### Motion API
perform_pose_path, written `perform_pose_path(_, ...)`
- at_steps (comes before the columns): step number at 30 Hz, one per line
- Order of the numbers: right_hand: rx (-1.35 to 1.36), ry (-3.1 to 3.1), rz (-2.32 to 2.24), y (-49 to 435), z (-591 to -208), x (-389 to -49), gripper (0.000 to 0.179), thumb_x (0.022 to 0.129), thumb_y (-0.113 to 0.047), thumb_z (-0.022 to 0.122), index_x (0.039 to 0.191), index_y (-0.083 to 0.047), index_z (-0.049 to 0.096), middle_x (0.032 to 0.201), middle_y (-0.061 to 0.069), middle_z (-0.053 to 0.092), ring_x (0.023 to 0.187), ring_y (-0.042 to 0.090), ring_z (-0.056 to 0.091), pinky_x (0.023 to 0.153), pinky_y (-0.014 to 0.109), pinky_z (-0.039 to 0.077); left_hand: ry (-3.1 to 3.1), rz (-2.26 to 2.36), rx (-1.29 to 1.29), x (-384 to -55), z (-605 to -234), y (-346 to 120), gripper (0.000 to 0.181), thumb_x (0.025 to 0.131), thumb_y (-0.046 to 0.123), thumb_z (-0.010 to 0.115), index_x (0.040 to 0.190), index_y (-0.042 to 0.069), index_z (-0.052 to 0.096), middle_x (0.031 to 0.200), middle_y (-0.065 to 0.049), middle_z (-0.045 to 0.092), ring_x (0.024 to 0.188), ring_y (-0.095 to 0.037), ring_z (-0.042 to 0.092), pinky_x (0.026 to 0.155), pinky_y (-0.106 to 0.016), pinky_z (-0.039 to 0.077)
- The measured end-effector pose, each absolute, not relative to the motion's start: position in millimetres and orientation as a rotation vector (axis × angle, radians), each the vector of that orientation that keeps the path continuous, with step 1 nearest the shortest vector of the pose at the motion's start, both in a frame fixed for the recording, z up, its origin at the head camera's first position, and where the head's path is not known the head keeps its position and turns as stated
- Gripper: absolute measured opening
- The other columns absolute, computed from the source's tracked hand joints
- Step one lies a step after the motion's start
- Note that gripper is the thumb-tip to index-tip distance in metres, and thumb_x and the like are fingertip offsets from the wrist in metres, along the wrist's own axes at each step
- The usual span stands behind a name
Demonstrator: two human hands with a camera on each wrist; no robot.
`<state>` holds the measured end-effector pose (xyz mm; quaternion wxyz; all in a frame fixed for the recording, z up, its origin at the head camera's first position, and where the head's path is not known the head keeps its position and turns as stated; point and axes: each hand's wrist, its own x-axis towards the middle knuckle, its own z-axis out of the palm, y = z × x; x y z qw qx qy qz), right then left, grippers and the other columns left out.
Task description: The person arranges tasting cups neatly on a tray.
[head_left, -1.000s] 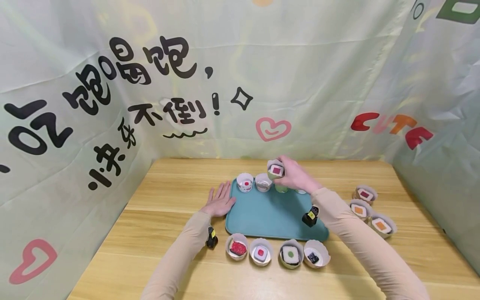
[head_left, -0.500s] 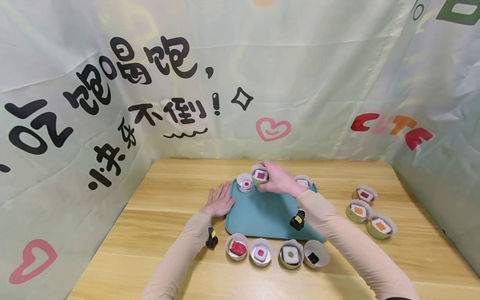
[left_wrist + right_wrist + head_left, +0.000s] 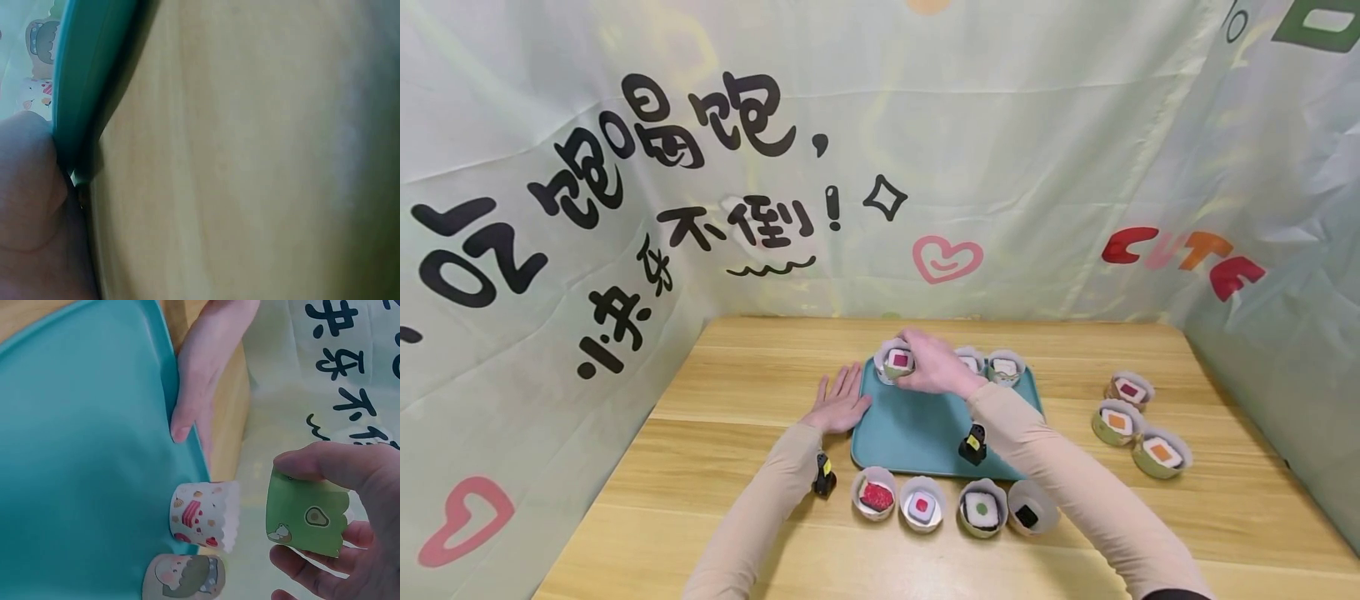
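I count one tray (image 3: 917,425), twelve cups (image 3: 306,509): one in my right hand (image 3: 934,364), four at the tray's twelve o'clock, four at six, three at three.

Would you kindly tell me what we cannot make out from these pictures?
Head view: what the white cake-print cup holds, hidden behind the green cup in the right hand.
Head view: the near right corner of the tray, covered by the right sleeve.
Right wrist view: the green cup's inside, hidden by its wall.
Right wrist view: part of the face-print cup, cut off by the bottom edge.
Left wrist view: most of the left hand, cut off by the left edge.
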<state>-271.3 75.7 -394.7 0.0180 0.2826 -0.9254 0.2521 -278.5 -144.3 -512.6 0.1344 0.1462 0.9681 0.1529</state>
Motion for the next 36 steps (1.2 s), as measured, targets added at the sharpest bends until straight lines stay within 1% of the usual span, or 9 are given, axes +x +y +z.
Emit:
perform_pose_path(3,0.884,-2.886,0.76,71.8,-397.2,-271.6,0.06,0.078,-0.017,0.086,0.128,-0.001,0.056,0.116,0.014,0.068,0.098,0.027,0.065,0.089,0.045,0.054,2.812,0.454,0.436,-280.5,-514.3,-145.2,0.068,0.109,0.045,0.018,0.163,0.009,-0.003,0.172,-0.003,-0.008,0.16,-0.024,-0.008,0.126,-0.054,-0.01)
perform_pose_path(9,0.887,-2.931,0.722,66.1,-402.1,-271.4,0.064,0.079,-0.018,0.085,0.132,-0.001,0.054,0.122,0.015,0.067,0.102,0.027,0.066,0.091,0.044,0.055,2.812,0.446,0.439,-285.5,-519.5,-146.9,0.069,0.108,0.047,0.019,0.163,0.01,-0.002,0.172,-0.002,-0.007,0.16,-0.023,-0.007,0.127,-0.054,-0.009)
perform_pose_path(17,0.89,-2.956,0.662,60.7,-408.5,-269.8,0.064,0.078,-0.021,0.085,0.131,-0.003,0.055,0.113,0.011,0.07,0.093,0.023,0.066,0.085,0.043,0.053,2.814,0.454,0.426,-284.0,-518.7,-146.9,0.069,0.108,0.048,0.019,0.163,0.011,0.0,0.172,-0.001,-0.005,0.16,-0.022,-0.006,0.127,-0.053,-0.008)
perform_pose_path(22,0.877,-2.992,0.678,58.7,-413.7,-270.0,0.066,0.077,-0.018,0.085,0.133,-0.001,0.054,0.115,0.013,0.07,0.095,0.023,0.067,0.083,0.039,0.056,2.815,0.456,0.425,-284.1,-518.8,-146.4,0.069,0.108,0.048,0.019,0.163,0.01,-0.001,0.172,-0.001,-0.006,0.16,-0.023,-0.007,0.127,-0.053,-0.008)
perform_pose_path(27,0.875,-3.027,0.642,56.3,-416.3,-270.2,0.066,0.077,-0.019,0.087,0.132,-0.001,0.054,0.119,0.014,0.069,0.097,0.024,0.067,0.083,0.039,0.057,2.818,0.454,0.429,-284.6,-520.5,-146.7,0.069,0.108,0.047,0.019,0.163,0.01,-0.001,0.172,-0.001,-0.006,0.16,-0.023,-0.006,0.127,-0.053,-0.008)
perform_pose_path(32,0.875,-3.038,0.588,54.0,-419.2,-270.1,0.068,0.076,-0.02,0.088,0.132,-0.001,0.055,0.118,0.014,0.07,0.095,0.025,0.068,0.082,0.041,0.057,2.823,0.441,0.429,-285.4,-521.1,-146.6,0.069,0.108,0.048,0.018,0.163,0.011,-0.002,0.172,-0.001,-0.006,0.16,-0.023,-0.006,0.127,-0.053,-0.008)
perform_pose_path(36,0.879,-3.044,0.597,53.6,-421.7,-269.1,0.066,0.077,-0.018,0.087,0.132,-0.001,0.055,0.12,0.015,0.07,0.099,0.027,0.068,0.086,0.043,0.057,2.823,0.441,0.429,-285.8,-521.0,-146.5,0.069,0.108,0.048,0.018,0.163,0.01,0.0,0.172,-0.002,-0.005,0.16,-0.023,-0.005,0.127,-0.053,-0.007)
